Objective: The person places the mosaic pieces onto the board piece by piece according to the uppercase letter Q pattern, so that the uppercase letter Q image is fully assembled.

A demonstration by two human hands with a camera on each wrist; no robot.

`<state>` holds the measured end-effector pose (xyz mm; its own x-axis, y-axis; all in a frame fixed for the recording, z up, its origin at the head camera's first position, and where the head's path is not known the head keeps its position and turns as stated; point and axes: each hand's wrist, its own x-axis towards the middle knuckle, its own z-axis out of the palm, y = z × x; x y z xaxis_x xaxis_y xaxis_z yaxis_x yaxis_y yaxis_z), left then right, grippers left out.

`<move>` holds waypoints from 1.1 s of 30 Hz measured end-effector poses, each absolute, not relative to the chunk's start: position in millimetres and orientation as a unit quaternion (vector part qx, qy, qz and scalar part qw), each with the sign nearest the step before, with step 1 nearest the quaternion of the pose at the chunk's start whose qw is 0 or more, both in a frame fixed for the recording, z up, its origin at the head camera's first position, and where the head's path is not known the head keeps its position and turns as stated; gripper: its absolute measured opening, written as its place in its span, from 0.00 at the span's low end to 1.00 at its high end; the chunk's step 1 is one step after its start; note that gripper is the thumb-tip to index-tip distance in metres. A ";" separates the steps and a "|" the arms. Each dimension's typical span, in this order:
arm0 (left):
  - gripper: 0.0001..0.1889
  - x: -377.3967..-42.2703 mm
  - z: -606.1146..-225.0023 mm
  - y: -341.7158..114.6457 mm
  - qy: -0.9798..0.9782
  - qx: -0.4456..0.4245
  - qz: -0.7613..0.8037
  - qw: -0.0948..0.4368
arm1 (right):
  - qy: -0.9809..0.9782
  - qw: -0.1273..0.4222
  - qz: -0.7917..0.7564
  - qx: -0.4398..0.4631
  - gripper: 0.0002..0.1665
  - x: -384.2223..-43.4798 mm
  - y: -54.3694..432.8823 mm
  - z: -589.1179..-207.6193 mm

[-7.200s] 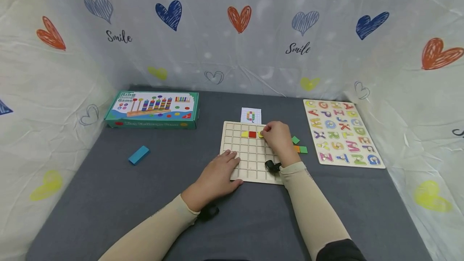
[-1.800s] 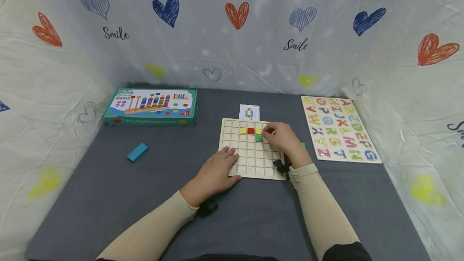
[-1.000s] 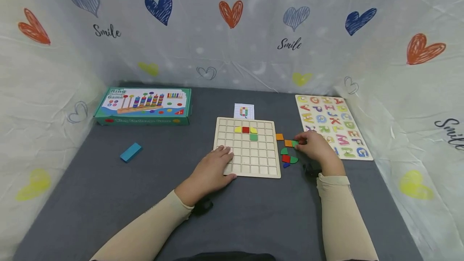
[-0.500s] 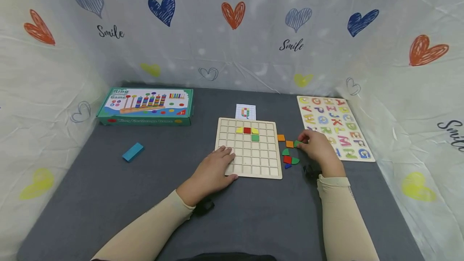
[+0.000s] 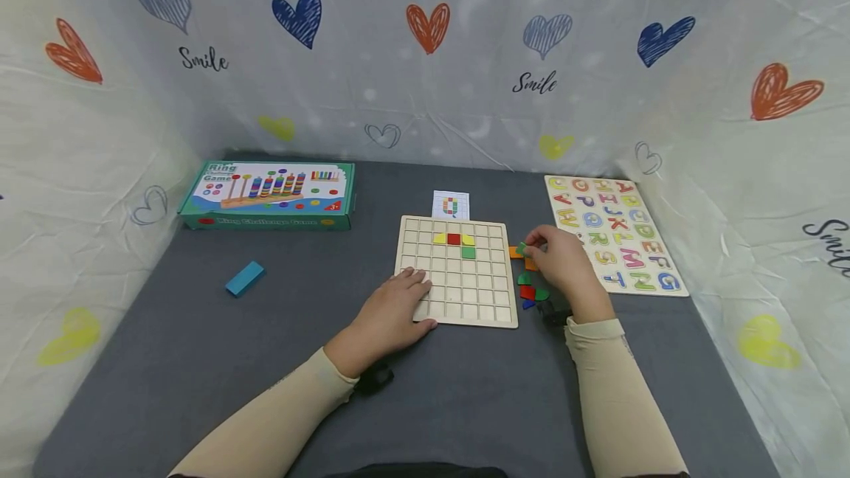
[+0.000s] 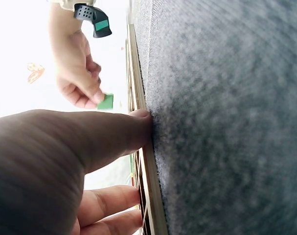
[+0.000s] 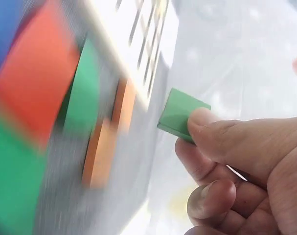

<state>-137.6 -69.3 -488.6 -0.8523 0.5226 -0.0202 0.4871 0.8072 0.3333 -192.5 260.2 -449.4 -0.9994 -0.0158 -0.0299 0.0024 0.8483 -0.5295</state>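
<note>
A wooden grid board (image 5: 458, 301) lies mid-table with yellow, red and yellow tiles (image 5: 454, 239) in one row and a green tile (image 5: 468, 252) below them. My left hand (image 5: 397, 310) rests flat on the board's near-left corner (image 6: 147, 161), thumb against its edge. My right hand (image 5: 554, 260) hovers just right of the board and pinches a small green square tile (image 7: 180, 119) between thumb and fingers; the green square tile (image 6: 106, 102) also shows in the left wrist view. Loose orange, green, red and blue pieces (image 5: 529, 288) lie beneath that hand.
A pattern card (image 5: 450, 206) sits behind the board. An alphabet puzzle (image 5: 614, 233) lies at the right, a ring game box (image 5: 268, 194) at the back left, a blue block (image 5: 244, 278) on the left. White heart-print sheets wall the table.
My right hand left the board, went to the loose pieces, picked up a green tile and now carries it left toward the board. The left hand has stayed put.
</note>
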 end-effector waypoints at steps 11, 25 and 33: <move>0.39 -138.0 -487.8 -69.9 0.949 0.263 0.164 0.060 | 0.950 0.056 -0.288 -0.108 0.03 -204.4 193.6 -461.0; 0.39 -138.2 -486.6 -70.1 0.949 0.263 0.167 0.056 | 0.952 0.072 -0.273 -0.113 0.03 -204.2 181.5 -466.9; 0.39 -138.0 -486.0 -69.9 0.949 0.263 0.165 0.058 | 0.954 0.062 -0.268 -0.118 0.03 -203.6 178.6 -467.2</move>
